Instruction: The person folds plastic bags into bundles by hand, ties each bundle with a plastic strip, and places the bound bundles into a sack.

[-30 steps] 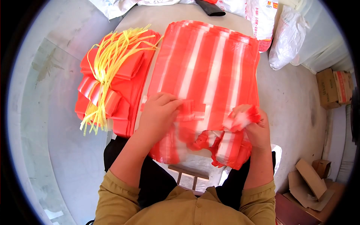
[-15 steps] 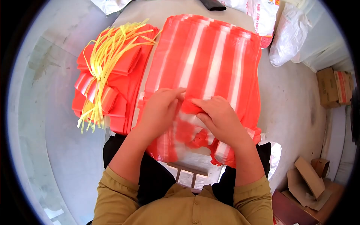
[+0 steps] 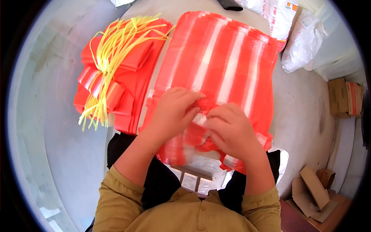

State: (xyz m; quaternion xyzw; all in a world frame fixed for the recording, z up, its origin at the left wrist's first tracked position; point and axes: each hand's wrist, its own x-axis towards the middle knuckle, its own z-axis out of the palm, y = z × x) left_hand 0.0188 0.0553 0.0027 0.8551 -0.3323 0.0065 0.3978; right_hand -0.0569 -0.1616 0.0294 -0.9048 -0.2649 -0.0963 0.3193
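Observation:
A thick stack of red-and-white striped plastic bags (image 3: 220,58) lies in front of me, its near edge crumpled and hanging towards my lap. My left hand (image 3: 174,112) is closed at the near part of the stack, thumb and fingers pinching thin red plastic. Close beside it, my right hand (image 3: 234,129) has its fingers curled on a bunched whitish-red part of the same bag. The fingertips of both hands partly hide the plastic between them.
On the left lies a second pile of folded red bags (image 3: 135,85), with a bundle of yellow plastic strips (image 3: 104,69) across it. White sacks (image 3: 303,40) stand at the far right. Cardboard boxes (image 3: 340,98) sit by the right wall, and an opened carton (image 3: 313,193) is lower right.
My left hand's fingers have moved right and curled in over the plastic. The right hand's fingers have bent closed, with the bunched plastic shifting under them. The view has shifted slightly.

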